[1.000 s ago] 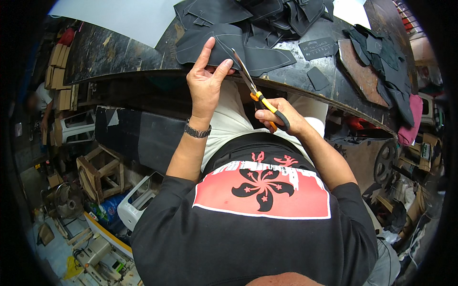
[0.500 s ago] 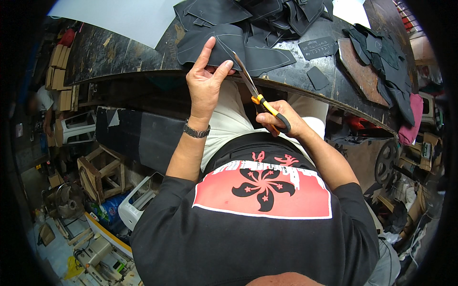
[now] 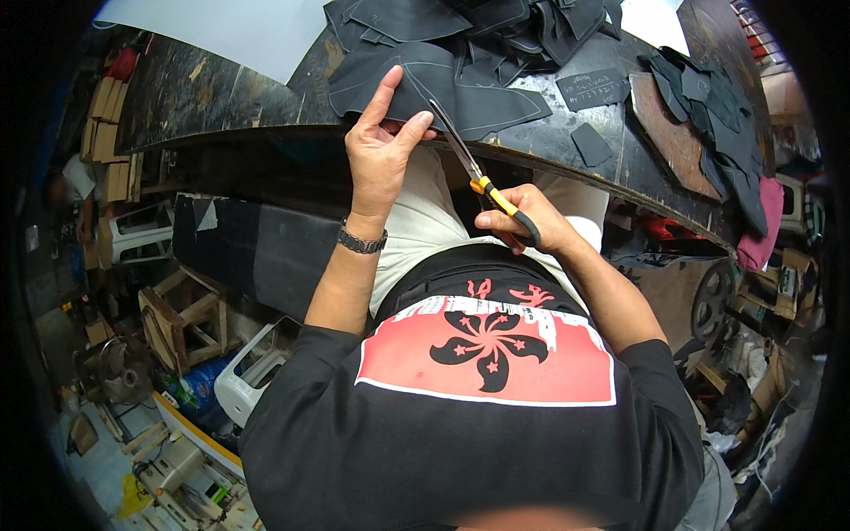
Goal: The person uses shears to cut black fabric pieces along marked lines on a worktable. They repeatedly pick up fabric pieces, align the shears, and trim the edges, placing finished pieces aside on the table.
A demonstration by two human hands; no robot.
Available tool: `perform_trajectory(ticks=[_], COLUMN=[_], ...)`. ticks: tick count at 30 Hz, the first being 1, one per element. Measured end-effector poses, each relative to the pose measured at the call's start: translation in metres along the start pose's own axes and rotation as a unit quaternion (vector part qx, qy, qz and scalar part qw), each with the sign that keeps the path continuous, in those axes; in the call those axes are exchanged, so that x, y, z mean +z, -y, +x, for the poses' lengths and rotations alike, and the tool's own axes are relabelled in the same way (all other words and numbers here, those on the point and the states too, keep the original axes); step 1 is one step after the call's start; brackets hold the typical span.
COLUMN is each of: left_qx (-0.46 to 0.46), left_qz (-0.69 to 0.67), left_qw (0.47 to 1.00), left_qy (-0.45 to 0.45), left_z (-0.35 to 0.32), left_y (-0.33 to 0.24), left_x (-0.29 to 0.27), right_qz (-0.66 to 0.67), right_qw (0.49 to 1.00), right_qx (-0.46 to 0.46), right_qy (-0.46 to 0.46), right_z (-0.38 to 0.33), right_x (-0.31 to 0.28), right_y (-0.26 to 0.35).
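Observation:
A black sheet piece, leather or cloth, with pale drawn outlines [image 3: 500,108] lies over the near edge of the dark table. My left hand [image 3: 379,155] grips its near edge between thumb and curled fingers, the index finger stretched along the top. In my right hand [image 3: 540,223] are scissors with yellow and black handles [image 3: 498,198], the fingers wrapped round the grips. Their metal blades point up and left and lie at the piece near a drawn line, just right of my left thumb. The blades look nearly closed; how far they cut in is unclear.
More marked black pieces [image 3: 407,19] are heaped behind. To the right lie a small black offcut [image 3: 591,144], a written-on black card [image 3: 591,89], a brown board [image 3: 668,133] and dark scraps [image 3: 713,106]. The table's edge [image 3: 575,174] runs before me; a white stool [image 3: 252,376] stands lower left.
The scissors' handles have come closer together and the blades have drawn nearly shut. My left hand keeps its hold on the black piece in about the same place.

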State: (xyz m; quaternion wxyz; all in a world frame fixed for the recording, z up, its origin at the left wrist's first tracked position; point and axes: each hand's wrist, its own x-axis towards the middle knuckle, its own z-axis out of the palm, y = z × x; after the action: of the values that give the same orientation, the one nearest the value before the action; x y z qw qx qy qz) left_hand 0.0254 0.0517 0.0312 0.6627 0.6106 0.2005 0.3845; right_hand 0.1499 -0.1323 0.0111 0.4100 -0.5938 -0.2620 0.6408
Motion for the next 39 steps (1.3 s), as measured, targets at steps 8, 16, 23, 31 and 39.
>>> perform_trajectory(ticks=[8,16,23,31,39], left_qx=[0.000,-0.010,0.031,0.047,0.051], left_qz=[0.005,-0.004,0.053,0.050,0.069], left_qw=[1.000,0.999,0.998,0.998,0.996], left_qy=[0.022,0.032,0.013,-0.007,-0.010], left_z=[-0.004,-0.004,-0.002,-0.002,-0.005], left_y=[-0.002,-0.002,0.003,-0.002,-0.002], left_x=[0.008,0.003,0.000,-0.002,0.004], right_qz=[0.034,-0.003,-0.012,-0.017,0.077], right_qw=[0.998,0.999,0.999,0.999,0.993], right_qx=[-0.056,-0.047,-0.030,-0.043,-0.081], right_qy=[0.017,0.005,-0.003,0.020,0.032], right_z=[0.013,0.010,0.009,0.013,0.020], right_x=[0.000,-0.003,-0.003,0.000,0.006], right_y=[0.011,0.010,0.006,0.020,0.014])
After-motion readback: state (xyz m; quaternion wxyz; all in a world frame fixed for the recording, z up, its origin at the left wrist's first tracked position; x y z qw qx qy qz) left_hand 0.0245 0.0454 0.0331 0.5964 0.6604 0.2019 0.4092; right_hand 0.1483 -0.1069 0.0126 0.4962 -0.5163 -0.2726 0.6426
